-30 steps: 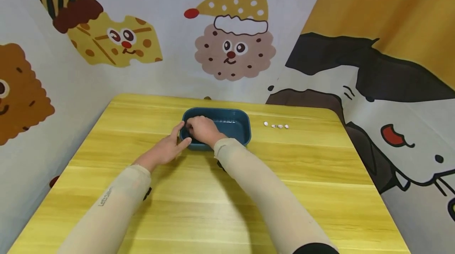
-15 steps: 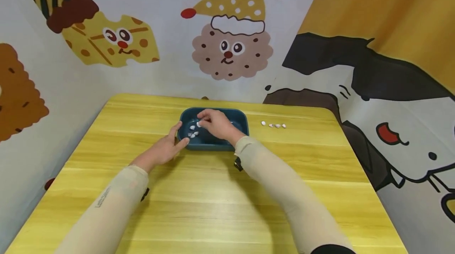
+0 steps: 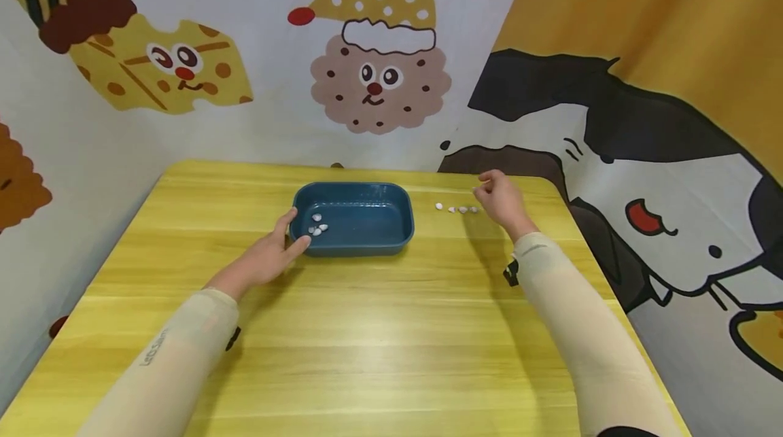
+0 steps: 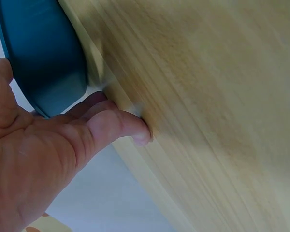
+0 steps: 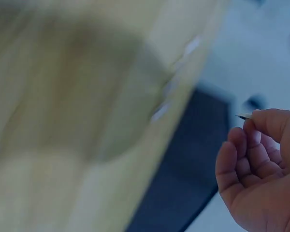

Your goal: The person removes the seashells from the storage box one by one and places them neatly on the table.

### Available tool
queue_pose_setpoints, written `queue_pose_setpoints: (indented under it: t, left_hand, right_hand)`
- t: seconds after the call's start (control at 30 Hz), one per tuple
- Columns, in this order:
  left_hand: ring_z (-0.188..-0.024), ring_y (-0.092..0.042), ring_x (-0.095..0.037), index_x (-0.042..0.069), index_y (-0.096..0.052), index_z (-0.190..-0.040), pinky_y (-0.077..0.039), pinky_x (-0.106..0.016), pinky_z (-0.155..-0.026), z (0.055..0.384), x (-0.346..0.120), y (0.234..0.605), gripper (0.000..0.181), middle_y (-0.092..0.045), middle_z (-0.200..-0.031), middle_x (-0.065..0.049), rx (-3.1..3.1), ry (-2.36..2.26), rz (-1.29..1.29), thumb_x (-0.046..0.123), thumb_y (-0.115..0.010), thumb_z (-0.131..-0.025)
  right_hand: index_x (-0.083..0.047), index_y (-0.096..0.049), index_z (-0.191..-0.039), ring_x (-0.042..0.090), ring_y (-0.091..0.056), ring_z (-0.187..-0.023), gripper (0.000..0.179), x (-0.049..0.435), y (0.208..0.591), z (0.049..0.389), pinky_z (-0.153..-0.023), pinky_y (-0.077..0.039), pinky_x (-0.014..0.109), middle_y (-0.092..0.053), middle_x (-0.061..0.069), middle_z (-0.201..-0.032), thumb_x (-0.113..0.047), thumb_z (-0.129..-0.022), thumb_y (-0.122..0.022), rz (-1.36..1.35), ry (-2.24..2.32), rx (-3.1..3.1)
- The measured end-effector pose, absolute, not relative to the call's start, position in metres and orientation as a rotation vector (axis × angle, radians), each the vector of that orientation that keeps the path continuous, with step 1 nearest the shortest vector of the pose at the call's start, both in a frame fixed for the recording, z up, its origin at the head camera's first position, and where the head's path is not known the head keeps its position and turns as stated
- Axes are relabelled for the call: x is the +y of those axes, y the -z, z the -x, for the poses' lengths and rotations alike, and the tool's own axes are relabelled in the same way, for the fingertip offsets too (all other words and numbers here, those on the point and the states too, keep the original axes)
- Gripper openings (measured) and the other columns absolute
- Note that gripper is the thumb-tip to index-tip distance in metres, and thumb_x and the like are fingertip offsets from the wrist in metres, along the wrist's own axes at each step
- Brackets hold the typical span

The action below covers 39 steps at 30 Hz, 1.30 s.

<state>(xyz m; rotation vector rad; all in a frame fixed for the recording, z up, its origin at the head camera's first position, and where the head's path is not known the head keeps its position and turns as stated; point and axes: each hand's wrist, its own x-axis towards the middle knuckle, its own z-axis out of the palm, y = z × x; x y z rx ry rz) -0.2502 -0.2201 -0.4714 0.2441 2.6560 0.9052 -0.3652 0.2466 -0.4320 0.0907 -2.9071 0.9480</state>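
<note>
evidently the right hand [image 3: 503,202] is up over the far right part of the table [image 3: 342,328], its thumb and forefinger pinching a small pale piece [image 5: 244,116] with a dark edge, too small to make out further, while the other fingers curl loosely toward the palm. just left of that hand, a row of four little whitish pieces [image 3: 463,210] lies on the wood-grain top, the leftmost set a bit apart. well to the left of the row sits a blue tub [image 3: 361,251], rectangular with rounded corners, and on its floor, toward the left end, a small cluster of whitish pieces [image 3: 317,232] lies close together. the left hand [image 3: 263,259] rests against the tub's left end, spread and relaxed, thumb touching the rim, and it grips nothing. both arms wear pale sleeves [image 3: 177,355], the left one bearing lettering. behind the table hangs a printed cloth showing a cheese wedge [image 3: 162,70] and a cookie [image 3: 379,107] in a spotted hat.
</note>
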Motion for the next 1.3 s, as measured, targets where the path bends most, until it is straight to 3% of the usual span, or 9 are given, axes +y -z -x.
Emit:
queue_pose_setpoints:
  t: [0.17, 0.4, 0.47, 0.57, 0.67, 0.73, 0.87, 1.07, 1.3]
  left_hand:
    - [-0.132, -0.048, -0.051, 0.020, 0.017, -0.158, -0.035, -0.065, -0.109, 0.248, -0.222, 0.473, 0.092, -0.035, -0.153, -0.033, 2.653, -0.910, -0.241, 0.072, -0.028, -0.097]
    - [-0.124, -0.056, -0.048, 0.023, 0.018, -0.158, -0.036, -0.064, -0.108, 0.248, -0.220, 0.475, 0.091, -0.042, -0.148, -0.034, 2.655, -0.919, -0.228, 0.073, -0.027, -0.096]
    - [-0.117, -0.062, -0.046, 0.023, 0.018, -0.158, -0.039, -0.063, -0.106, 0.248, -0.218, 0.475, 0.090, -0.050, -0.141, -0.033, 2.657, -0.922, -0.235, 0.072, -0.027, -0.097]
    - [-0.087, -0.070, -0.035, 0.024, 0.018, -0.158, -0.045, -0.058, -0.098, 0.249, -0.216, 0.476, 0.089, -0.069, -0.113, -0.026, 2.652, -0.923, -0.242, 0.071, -0.027, -0.097]
    - [-0.063, -0.063, -0.024, 0.028, 0.019, -0.157, -0.046, -0.050, -0.089, 0.249, -0.215, 0.475, 0.089, -0.070, -0.083, -0.013, 2.637, -0.925, -0.221, 0.074, -0.025, -0.095]
    - [-0.060, -0.062, -0.023, 0.028, 0.020, -0.157, -0.046, -0.049, -0.088, 0.249, -0.215, 0.475, 0.089, -0.069, -0.077, -0.011, 2.630, -0.925, -0.217, 0.075, -0.025, -0.095]
    - [-0.064, -0.064, -0.023, 0.029, 0.020, -0.157, -0.044, -0.055, -0.095, 0.249, -0.215, 0.473, 0.090, -0.071, -0.085, -0.013, 2.635, -0.921, -0.212, 0.075, -0.025, -0.095]
    - [-0.073, -0.067, -0.022, 0.027, 0.018, -0.158, -0.042, -0.060, -0.101, 0.248, -0.215, 0.469, 0.089, -0.064, -0.125, -0.027, 2.656, -0.919, -0.217, 0.074, -0.025, -0.095]
    - [-0.068, -0.065, -0.022, 0.026, 0.018, -0.158, -0.042, -0.059, -0.101, 0.248, -0.216, 0.470, 0.090, -0.072, -0.097, -0.017, 2.653, -0.913, -0.207, 0.074, -0.025, -0.095]
  right_hand:
    - [-0.002, -0.054, -0.136, 0.033, -0.063, -0.100, 0.043, 0.278, 0.451, 0.373, -0.080, -0.052, 0.042, -0.064, 0.021, -0.120, -0.023, -0.099, -0.057, 0.108, -0.967, -2.985]
    - [-0.004, -0.057, -0.132, 0.030, -0.064, -0.097, 0.038, 0.276, 0.471, 0.380, -0.080, -0.052, 0.042, -0.066, 0.017, -0.116, -0.023, -0.099, -0.056, 0.061, -0.897, -3.047]
    - [-0.006, -0.059, -0.129, 0.030, -0.065, -0.096, 0.036, 0.273, 0.478, 0.383, -0.079, -0.052, 0.043, -0.069, 0.015, -0.112, -0.023, -0.098, -0.057, 0.062, -0.779, -3.053]
    - [-0.008, -0.063, -0.124, 0.031, -0.066, -0.099, 0.033, 0.269, 0.483, 0.386, -0.081, -0.051, 0.048, -0.072, 0.012, -0.111, -0.024, -0.096, -0.059, 0.098, -0.596, -3.039]
    - [-0.009, -0.063, -0.124, 0.035, -0.066, -0.102, 0.031, 0.266, 0.485, 0.388, -0.082, -0.050, 0.053, -0.072, 0.012, -0.112, -0.023, -0.096, -0.059, 0.119, -0.528, -3.027]
    - [-0.009, -0.063, -0.124, 0.035, -0.065, -0.103, 0.032, 0.266, 0.484, 0.389, -0.083, -0.050, 0.053, -0.071, 0.012, -0.113, -0.023, -0.096, -0.058, 0.128, -0.539, -3.016]
    - [-0.008, -0.062, -0.127, 0.032, -0.064, -0.101, 0.035, 0.269, 0.477, 0.385, -0.082, -0.050, 0.049, -0.068, 0.014, -0.116, -0.024, -0.097, -0.054, 0.174, -0.740, -2.959]
    - [-0.006, -0.059, -0.132, 0.033, -0.062, -0.104, 0.041, 0.287, 0.459, 0.385, -0.085, -0.050, 0.046, -0.064, 0.017, -0.123, -0.028, -0.098, -0.053, 0.313, -0.977, -2.880]
    - [-0.007, -0.063, -0.128, 0.037, -0.060, -0.109, 0.039, 0.299, 0.462, 0.390, -0.088, -0.049, 0.053, -0.063, 0.017, -0.130, -0.024, -0.094, -0.055, 0.384, -0.807, -3.012]
